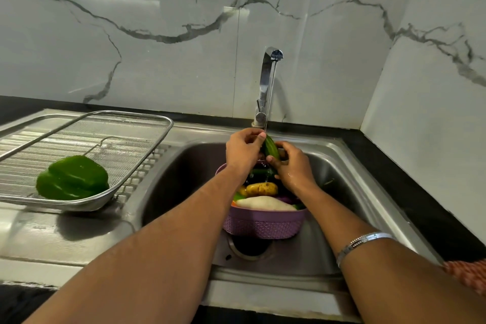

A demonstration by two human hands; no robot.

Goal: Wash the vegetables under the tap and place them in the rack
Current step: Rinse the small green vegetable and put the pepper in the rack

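Observation:
Both my hands hold a small green cucumber [271,148] under the water running from the chrome tap [267,81]. My left hand [243,151] pinches its upper end and my right hand [292,166] grips its lower part. Below them a purple basket [263,223] stands in the steel sink [349,192], holding a potato [261,189], a white radish [265,203] and other vegetables. On the left, a metal mesh rack [110,144] sits on the drainboard with a green capsicum [73,177] in its near corner.
The sink drain [249,247] lies just in front of the basket. A marble wall rises behind and to the right, with a black counter [410,192] around the sink. A silver bangle [363,242] circles my right wrist.

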